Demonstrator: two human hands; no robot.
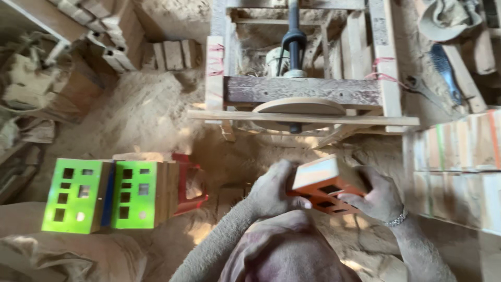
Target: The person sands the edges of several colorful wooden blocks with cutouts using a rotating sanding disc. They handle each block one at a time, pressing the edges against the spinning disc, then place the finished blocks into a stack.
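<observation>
Head view: both hands (323,196) grip orange block (324,184); green blocks (104,195) left

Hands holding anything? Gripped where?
Yes: an orange wooden block with rectangular cut-outs. The left hand grips its left end, the right hand its right end, fingers wrapped under the cut-out face.
</observation>
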